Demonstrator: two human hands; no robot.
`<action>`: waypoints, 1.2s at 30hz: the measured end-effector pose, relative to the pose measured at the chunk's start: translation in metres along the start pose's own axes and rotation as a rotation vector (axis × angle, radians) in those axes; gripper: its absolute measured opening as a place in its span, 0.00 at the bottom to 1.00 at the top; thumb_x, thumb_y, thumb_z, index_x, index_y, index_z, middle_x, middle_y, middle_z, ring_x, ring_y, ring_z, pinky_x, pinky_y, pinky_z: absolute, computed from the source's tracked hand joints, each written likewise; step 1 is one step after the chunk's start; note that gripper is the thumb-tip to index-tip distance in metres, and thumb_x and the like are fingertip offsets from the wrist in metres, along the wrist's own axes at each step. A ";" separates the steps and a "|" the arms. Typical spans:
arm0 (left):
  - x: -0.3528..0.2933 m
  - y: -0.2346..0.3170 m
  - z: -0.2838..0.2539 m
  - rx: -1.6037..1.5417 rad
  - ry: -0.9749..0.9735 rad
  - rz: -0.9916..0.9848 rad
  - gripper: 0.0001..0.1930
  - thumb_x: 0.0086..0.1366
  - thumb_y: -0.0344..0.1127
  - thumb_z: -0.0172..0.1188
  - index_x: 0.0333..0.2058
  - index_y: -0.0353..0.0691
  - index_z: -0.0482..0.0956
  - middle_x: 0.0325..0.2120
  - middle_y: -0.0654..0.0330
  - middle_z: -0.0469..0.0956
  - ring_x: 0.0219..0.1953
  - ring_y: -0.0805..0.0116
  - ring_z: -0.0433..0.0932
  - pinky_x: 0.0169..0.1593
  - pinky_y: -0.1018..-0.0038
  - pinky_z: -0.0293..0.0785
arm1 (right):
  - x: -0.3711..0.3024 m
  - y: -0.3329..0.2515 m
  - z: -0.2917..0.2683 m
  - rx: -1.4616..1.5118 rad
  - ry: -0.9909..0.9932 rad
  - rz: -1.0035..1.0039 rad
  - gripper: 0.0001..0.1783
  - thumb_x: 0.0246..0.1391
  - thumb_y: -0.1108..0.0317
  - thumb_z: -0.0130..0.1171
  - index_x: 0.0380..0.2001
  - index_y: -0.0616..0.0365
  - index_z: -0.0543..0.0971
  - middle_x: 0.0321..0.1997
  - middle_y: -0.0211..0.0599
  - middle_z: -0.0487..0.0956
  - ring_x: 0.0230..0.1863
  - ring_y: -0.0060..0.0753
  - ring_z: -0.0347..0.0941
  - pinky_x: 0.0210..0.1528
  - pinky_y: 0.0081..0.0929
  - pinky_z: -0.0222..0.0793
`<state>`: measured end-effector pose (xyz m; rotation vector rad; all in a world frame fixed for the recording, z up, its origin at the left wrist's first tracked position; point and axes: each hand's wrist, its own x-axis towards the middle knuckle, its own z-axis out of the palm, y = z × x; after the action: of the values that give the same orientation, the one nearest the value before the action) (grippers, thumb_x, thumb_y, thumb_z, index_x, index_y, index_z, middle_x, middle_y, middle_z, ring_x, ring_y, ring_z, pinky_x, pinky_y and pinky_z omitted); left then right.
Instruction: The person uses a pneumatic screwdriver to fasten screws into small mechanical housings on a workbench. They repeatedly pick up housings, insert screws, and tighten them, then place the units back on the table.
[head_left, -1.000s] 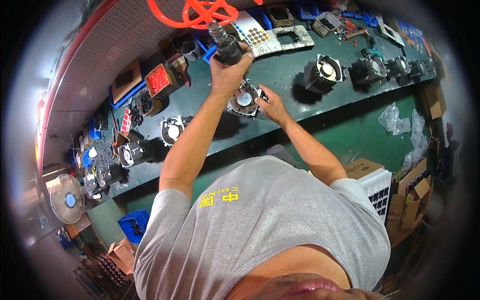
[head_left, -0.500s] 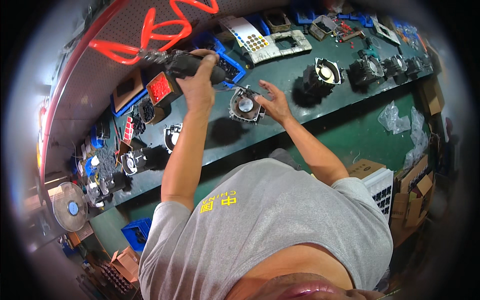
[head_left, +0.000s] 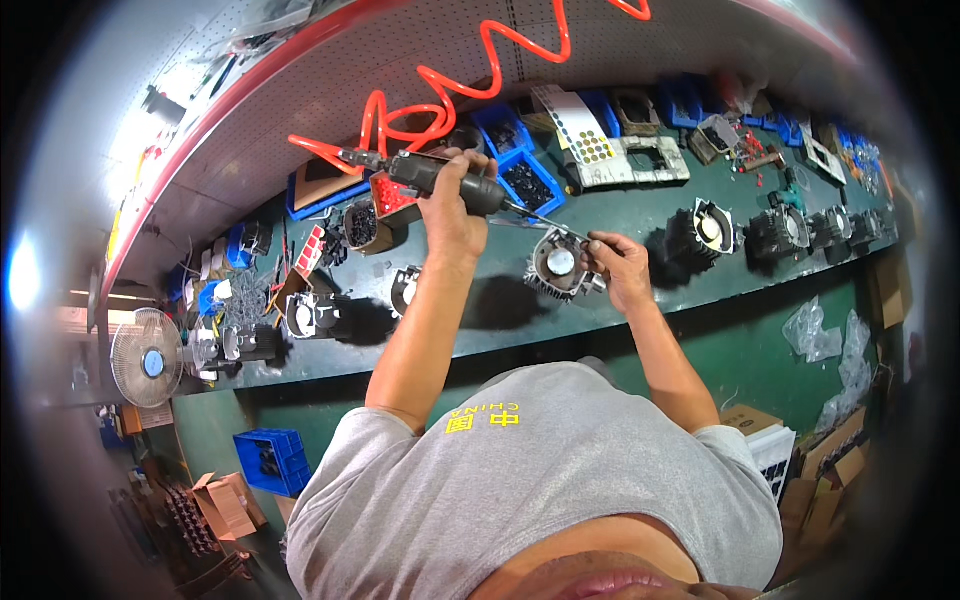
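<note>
My left hand (head_left: 455,205) is wrapped round a black air screwdriver (head_left: 480,192). Its long thin bit (head_left: 540,217) slopes down to the right, reaching the upper rim of a round finned metal housing (head_left: 545,270) on the bench. A pale disc (head_left: 560,261) shows in the middle of that housing. Beside the bit's tip, the fingers of my right hand (head_left: 622,268) are pinched together at the housing's right rim. Whatever lies between those fingertips is too small to make out. A coiled orange air hose (head_left: 430,108) runs from the screwdriver's back end.
More finned housings stand to the right (head_left: 700,232) and left (head_left: 318,315) along the green bench (head_left: 620,220). Behind are blue bins of black parts (head_left: 528,182), a box of red parts (head_left: 390,195) and a white frame (head_left: 640,165). A fan (head_left: 148,357) stands far left.
The whole view has shifted, so the bench sits further right and lower. My right hand's spread fingers have closed beside the bit's tip. The screwdriver still rests in my left hand.
</note>
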<state>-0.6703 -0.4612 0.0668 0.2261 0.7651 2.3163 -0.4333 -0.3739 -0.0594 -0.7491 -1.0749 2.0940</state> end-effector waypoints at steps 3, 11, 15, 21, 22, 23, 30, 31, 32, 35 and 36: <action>0.000 -0.002 -0.008 0.011 -0.017 -0.012 0.09 0.61 0.23 0.61 0.39 0.41 0.73 0.35 0.58 0.77 0.35 0.64 0.79 0.46 0.58 0.80 | -0.003 -0.004 0.012 -0.069 -0.081 -0.003 0.15 0.61 0.74 0.64 0.49 0.69 0.80 0.39 0.45 0.85 0.36 0.32 0.83 0.41 0.29 0.83; 0.005 0.003 -0.021 -0.040 0.051 -0.009 0.08 0.61 0.25 0.62 0.38 0.39 0.72 0.30 0.58 0.76 0.33 0.65 0.78 0.43 0.60 0.80 | -0.004 -0.021 0.030 0.104 -0.155 0.087 0.25 0.70 0.62 0.53 0.63 0.69 0.68 0.57 0.55 0.78 0.51 0.45 0.81 0.50 0.40 0.82; 0.009 0.005 -0.030 -0.082 0.060 -0.009 0.09 0.61 0.25 0.62 0.37 0.38 0.72 0.29 0.58 0.75 0.33 0.65 0.77 0.41 0.61 0.79 | -0.006 -0.025 0.034 0.145 -0.203 0.113 0.32 0.69 0.55 0.53 0.67 0.66 0.63 0.66 0.56 0.71 0.62 0.51 0.74 0.59 0.47 0.77; 0.007 0.009 -0.032 -0.078 0.094 -0.003 0.07 0.60 0.26 0.63 0.35 0.39 0.73 0.28 0.58 0.74 0.32 0.65 0.76 0.39 0.62 0.79 | -0.012 -0.029 0.039 0.100 -0.204 0.059 0.31 0.70 0.57 0.52 0.69 0.63 0.63 0.69 0.53 0.67 0.64 0.48 0.72 0.63 0.46 0.73; 0.006 0.009 -0.032 -0.076 0.093 -0.006 0.07 0.60 0.26 0.63 0.34 0.39 0.73 0.28 0.58 0.74 0.32 0.65 0.76 0.39 0.62 0.79 | -0.013 -0.029 0.038 0.102 -0.200 0.063 0.31 0.70 0.57 0.52 0.69 0.63 0.62 0.70 0.53 0.66 0.64 0.48 0.71 0.63 0.46 0.73; 0.006 0.010 -0.032 -0.074 0.093 -0.009 0.07 0.60 0.26 0.63 0.34 0.39 0.73 0.27 0.58 0.74 0.31 0.65 0.76 0.39 0.62 0.79 | -0.014 -0.029 0.036 0.104 -0.195 0.068 0.31 0.70 0.58 0.52 0.69 0.63 0.62 0.70 0.53 0.66 0.64 0.49 0.71 0.63 0.46 0.73; 0.001 0.004 -0.033 -0.111 0.119 -0.066 0.08 0.60 0.28 0.64 0.35 0.38 0.74 0.28 0.58 0.76 0.31 0.65 0.77 0.41 0.62 0.80 | -0.012 -0.045 0.014 -0.393 -0.093 -0.015 0.29 0.69 0.58 0.55 0.65 0.66 0.68 0.65 0.52 0.73 0.64 0.44 0.72 0.65 0.41 0.69; 0.001 0.003 -0.036 -0.102 0.118 -0.080 0.08 0.60 0.29 0.64 0.35 0.38 0.74 0.28 0.58 0.76 0.32 0.65 0.77 0.42 0.62 0.80 | -0.009 -0.057 0.018 -0.583 -0.083 -0.079 0.28 0.66 0.61 0.58 0.63 0.67 0.71 0.61 0.51 0.77 0.62 0.38 0.74 0.64 0.36 0.69; 0.002 0.002 -0.039 -0.094 0.116 -0.094 0.08 0.60 0.29 0.64 0.36 0.37 0.74 0.29 0.57 0.76 0.32 0.65 0.78 0.42 0.62 0.81 | -0.004 -0.068 0.024 -0.667 -0.123 -0.056 0.30 0.65 0.61 0.60 0.64 0.68 0.70 0.61 0.51 0.77 0.62 0.37 0.74 0.64 0.34 0.69; 0.009 -0.009 -0.059 -0.100 0.083 -0.124 0.09 0.62 0.30 0.64 0.38 0.37 0.74 0.31 0.58 0.78 0.35 0.64 0.79 0.43 0.63 0.80 | 0.009 -0.093 0.065 -0.791 -0.279 -0.085 0.33 0.62 0.60 0.64 0.64 0.69 0.70 0.59 0.52 0.79 0.59 0.37 0.77 0.60 0.33 0.72; 0.008 -0.014 -0.059 -0.127 0.095 -0.152 0.09 0.62 0.31 0.64 0.39 0.38 0.74 0.31 0.59 0.78 0.36 0.65 0.79 0.45 0.63 0.80 | 0.021 -0.085 0.072 -0.840 -0.313 -0.091 0.34 0.60 0.58 0.66 0.63 0.69 0.70 0.57 0.51 0.80 0.55 0.36 0.78 0.56 0.32 0.74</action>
<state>-0.6902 -0.4751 0.0103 0.0009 0.6547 2.2338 -0.4741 -0.3535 0.0447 -0.7239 -2.1708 1.6705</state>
